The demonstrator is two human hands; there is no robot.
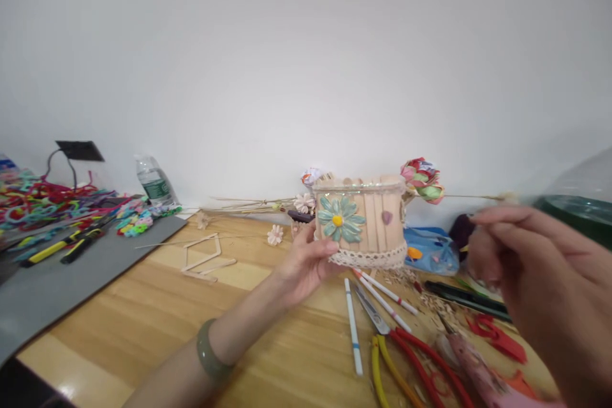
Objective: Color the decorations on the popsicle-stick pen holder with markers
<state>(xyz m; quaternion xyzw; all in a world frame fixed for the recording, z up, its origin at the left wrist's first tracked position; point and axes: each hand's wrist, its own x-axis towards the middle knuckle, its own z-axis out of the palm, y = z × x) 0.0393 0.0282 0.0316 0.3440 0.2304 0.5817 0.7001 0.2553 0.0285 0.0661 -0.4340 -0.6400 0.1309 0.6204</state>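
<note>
My left hand (pixel 313 261) holds up a pot made of wooden craft sticks (pixel 373 223), gripping its lower left side. A teal flower with a yellow centre (pixel 338 221) and a small purple heart (pixel 387 217) decorate its front. Lace trim (pixel 368 258) runs around its base, and a shiny band circles it near the rim. To the right of the pot, apart from it, my right hand (pixel 530 261) is raised with thumb and forefinger pinched together. It is slightly blurred, and I cannot make out anything between the fingertips.
Below the pot lie white markers (pixel 354 325), red-handled scissors (pixel 411 344), yellow handles (pixel 382 370) and a pink glue gun (pixel 478 370). Craft sticks (pixel 203 258) and thin stems lie left. A grey mat (pixel 109 274) carries cutters and pipe cleaners; a water bottle (pixel 155 182) leans against the wall.
</note>
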